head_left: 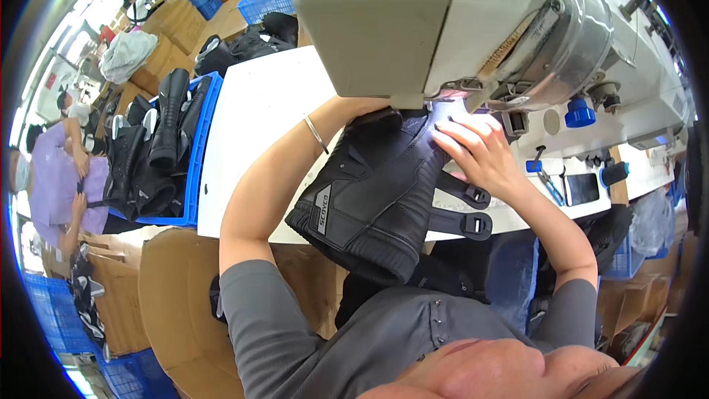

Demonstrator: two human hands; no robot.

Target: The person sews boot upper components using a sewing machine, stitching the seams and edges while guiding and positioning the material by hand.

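Observation:
A black boot upper (369, 192) with ribbed panels, a grey-and-white side patch and two buckled straps (461, 223) hangs over the table's front edge, its far end under the head of a sewing machine (377, 22). My left hand (363, 108) grips the boot upper at its far left; its fingers are partly hidden by the boot and the machine. On the right side, my right hand (481, 149) holds the boot upper's edge beside the lit sewing spot, fingers pressed on it. The needle is hidden from view.
A blue crate (198, 166) full of black boots stands left of the white table (244, 125). Right of my hand lie a phone (582, 188), blue-handled snips (550, 186) and a dark thread spool (614, 173). A person in purple (55, 177) works at the far left.

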